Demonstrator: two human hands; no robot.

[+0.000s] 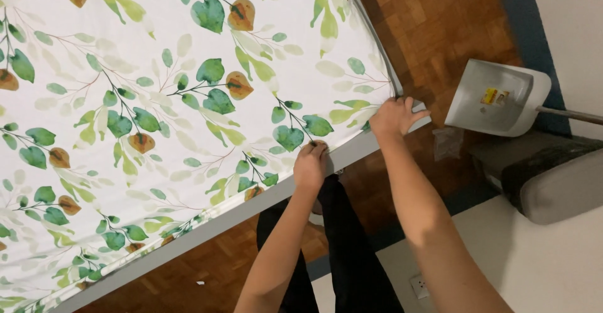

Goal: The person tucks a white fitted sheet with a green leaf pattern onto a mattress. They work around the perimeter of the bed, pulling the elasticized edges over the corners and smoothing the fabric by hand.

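Note:
A white bedsheet printed with green and orange leaves (163, 105) covers a mattress that fills most of the view. Its grey edge (207, 222) runs diagonally along the near side. My left hand (310, 165) presses fingers-down on the sheet's edge, tucking it at the mattress side. My right hand (394, 116) grips the sheet at the mattress corner, fingers curled over the fabric. Both forearms reach up from the bottom of the view.
A grey dustpan (496, 96) with a long handle lies on the wooden parquet floor (433, 30) by the white wall (565, 11). A dark broom head (546, 162) sits below it. My dark trousers (345, 250) show between my arms. A wall socket (419, 285) is low down.

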